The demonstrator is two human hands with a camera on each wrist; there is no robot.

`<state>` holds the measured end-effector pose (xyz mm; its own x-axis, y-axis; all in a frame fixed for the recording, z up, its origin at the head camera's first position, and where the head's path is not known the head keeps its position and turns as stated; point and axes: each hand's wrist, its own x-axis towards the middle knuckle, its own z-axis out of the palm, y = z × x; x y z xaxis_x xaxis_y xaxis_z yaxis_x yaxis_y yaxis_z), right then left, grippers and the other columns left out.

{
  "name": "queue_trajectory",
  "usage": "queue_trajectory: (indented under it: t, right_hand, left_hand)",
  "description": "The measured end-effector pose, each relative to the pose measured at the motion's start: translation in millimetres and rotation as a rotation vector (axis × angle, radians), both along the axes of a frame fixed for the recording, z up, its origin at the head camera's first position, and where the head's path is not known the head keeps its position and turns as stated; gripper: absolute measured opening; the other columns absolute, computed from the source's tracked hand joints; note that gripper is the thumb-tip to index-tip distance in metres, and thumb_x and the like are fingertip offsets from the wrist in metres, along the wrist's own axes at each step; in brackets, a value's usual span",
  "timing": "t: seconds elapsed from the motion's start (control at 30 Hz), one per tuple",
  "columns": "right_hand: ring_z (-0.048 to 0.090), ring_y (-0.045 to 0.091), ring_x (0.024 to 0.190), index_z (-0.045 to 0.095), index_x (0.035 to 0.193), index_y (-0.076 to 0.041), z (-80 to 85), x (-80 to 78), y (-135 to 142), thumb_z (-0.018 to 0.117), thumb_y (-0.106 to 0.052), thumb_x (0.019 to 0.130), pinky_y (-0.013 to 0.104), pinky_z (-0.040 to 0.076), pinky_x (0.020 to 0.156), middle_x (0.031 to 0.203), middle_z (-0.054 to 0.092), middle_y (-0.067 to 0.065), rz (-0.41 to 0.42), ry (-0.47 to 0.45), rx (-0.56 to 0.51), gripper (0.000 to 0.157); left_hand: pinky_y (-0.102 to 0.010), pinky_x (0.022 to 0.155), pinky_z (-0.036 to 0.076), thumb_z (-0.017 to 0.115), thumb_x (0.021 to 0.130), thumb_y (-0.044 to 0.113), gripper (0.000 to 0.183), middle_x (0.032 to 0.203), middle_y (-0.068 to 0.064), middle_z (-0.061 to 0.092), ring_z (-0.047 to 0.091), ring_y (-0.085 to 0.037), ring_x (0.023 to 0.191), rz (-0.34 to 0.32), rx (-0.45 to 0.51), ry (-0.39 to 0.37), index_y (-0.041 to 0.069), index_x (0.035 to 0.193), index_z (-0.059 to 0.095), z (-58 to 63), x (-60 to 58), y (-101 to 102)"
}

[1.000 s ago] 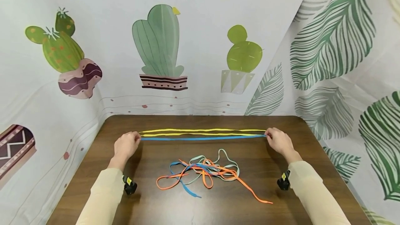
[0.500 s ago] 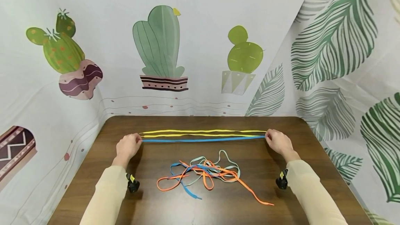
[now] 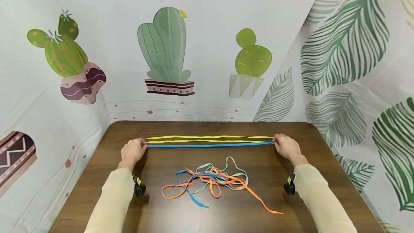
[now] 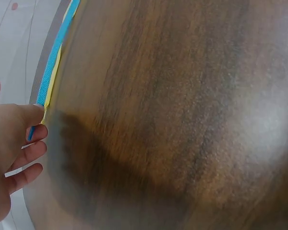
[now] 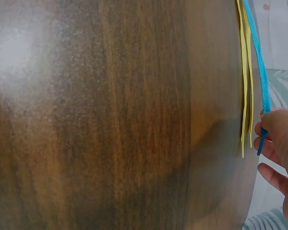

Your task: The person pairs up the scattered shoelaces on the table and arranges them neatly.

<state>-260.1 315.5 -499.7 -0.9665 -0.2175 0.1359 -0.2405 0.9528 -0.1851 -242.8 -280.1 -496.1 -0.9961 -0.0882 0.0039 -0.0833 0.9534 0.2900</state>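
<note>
A blue shoelace (image 3: 207, 145) stretches almost straight across the far part of the table. My left hand (image 3: 133, 151) pinches its left end between thumb and index finger, with the tip poking out below the thumb in the left wrist view. At the other end my right hand (image 3: 287, 149) pinches the lace just above its dark blue aglet (image 5: 261, 146). Just behind the blue lace, a yellow shoelace (image 3: 207, 137) lies in two nearly parallel lengths on the table. Its two tips lie beside my right fingers, and its left part runs close by my left fingertips.
Nearer the front lies a loose tangle of an orange shoelace (image 3: 262, 201), another blue shoelace (image 3: 197, 201) and a pale green shoelace (image 3: 240, 170). The brown wooden table (image 3: 207, 222) ends at a printed cloth backdrop (image 3: 213, 46).
Both hands have shifted slightly inward, the left one to the right and the right one to the left, still pinching the blue shoelace. The tangle lies as before.
</note>
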Motion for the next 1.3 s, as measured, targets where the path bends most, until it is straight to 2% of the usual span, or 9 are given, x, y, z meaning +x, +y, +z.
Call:
queue_trajectory:
  t: [0.13, 0.43, 0.77, 1.0, 1.3]
  right_hand:
    - [0.057, 0.025, 0.073, 0.059, 0.087, -0.007, -1.9, 1.7, 0, 0.059, -0.007, 0.082, 0.044, 0.047, 0.063, 0.081, 0.057, 0.006, 0.001, 0.001, 0.009, 0.004]
    - [0.059, 0.03, 0.076, 0.06, 0.085, -0.006, -4.6, 3.8, 2, 0.057, -0.001, 0.08, 0.046, 0.048, 0.065, 0.081, 0.056, 0.008, 0.02, 0.026, 0.027, 0.008]
    - [0.057, 0.031, 0.072, 0.058, 0.081, -0.007, -10.2, 2.5, 4, 0.059, -0.003, 0.079, 0.047, 0.046, 0.062, 0.077, 0.055, 0.007, 0.022, 0.065, 0.045, 0.004]
    - [0.057, 0.034, 0.073, 0.057, 0.078, -0.007, -14.6, 0.6, 4, 0.06, -0.006, 0.078, 0.048, 0.046, 0.062, 0.075, 0.054, 0.007, -0.003, 0.095, 0.057, 0.003]
    - [0.056, 0.036, 0.074, 0.058, 0.084, -0.004, -14.2, 2.6, 3, 0.057, -0.008, 0.082, 0.051, 0.046, 0.065, 0.079, 0.055, 0.011, -0.05, 0.011, 0.087, 0.005]
  left_hand:
    - [-0.048, 0.06, 0.046, 0.06, 0.086, 0.021, 0.009, 0.092, -0.014, 0.066, 0.062, -0.035, 0.077, 0.005, -0.002, -0.011, 0.013, 0.087, 0.064, -0.6, -1.2, 2]
    - [-0.048, 0.06, 0.046, 0.059, 0.086, 0.021, 0.008, 0.091, -0.014, 0.066, 0.061, -0.035, 0.077, 0.014, 0.001, -0.038, 0.014, 0.087, 0.064, -0.5, -4.2, 5]
    - [-0.048, 0.062, 0.046, 0.058, 0.087, 0.02, 0.01, 0.094, -0.014, 0.065, 0.061, -0.034, 0.081, 0.043, 0.016, -0.06, 0.012, 0.088, 0.064, -1.1, -5.7, 5]
    - [-0.049, 0.062, 0.046, 0.059, 0.086, 0.019, 0.009, 0.093, -0.013, 0.062, 0.06, -0.035, 0.083, 0.054, 0.025, -0.029, 0.011, 0.086, 0.063, -4.3, -6.1, 7]
    - [-0.05, 0.062, 0.046, 0.059, 0.084, 0.017, 0.006, 0.09, -0.012, 0.058, 0.059, -0.035, 0.084, 0.055, 0.015, 0.019, 0.011, 0.083, 0.062, -9.5, -5.3, 9]
